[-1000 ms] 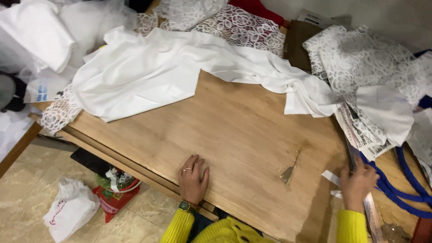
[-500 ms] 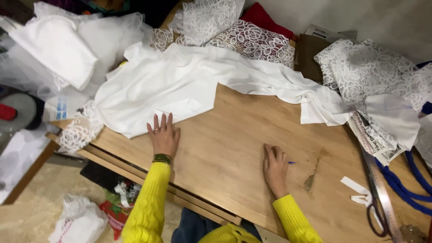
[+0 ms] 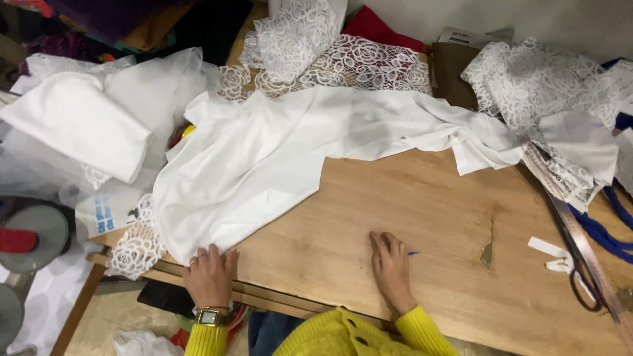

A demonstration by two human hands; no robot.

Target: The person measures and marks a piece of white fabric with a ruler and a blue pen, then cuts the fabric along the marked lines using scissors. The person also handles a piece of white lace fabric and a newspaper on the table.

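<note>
L hand point(image 3: 211, 275) lower left, fingers flat, apart, pinning white cloth point(image 3: 254, 165) edge | R hand point(image 3: 392, 269) lower centre, fingers together, flat over blue pen point(image 3: 413, 253) on surface point(image 3: 428, 198)

- The plain cloth point(image 3: 264, 165) lies across the table point(image 3: 428, 217), upper middle to lower left of the frame.
- Lace pieces point(image 3: 343, 59) lie behind it at top centre.
- The left hand point(image 3: 211, 277) rests on the cloth's lower edge.
- The right hand point(image 3: 392, 270) lies flat at lower centre, over a pen point(image 3: 413, 253).
- Scissors point(image 3: 580, 270) lie at the right edge.
</note>
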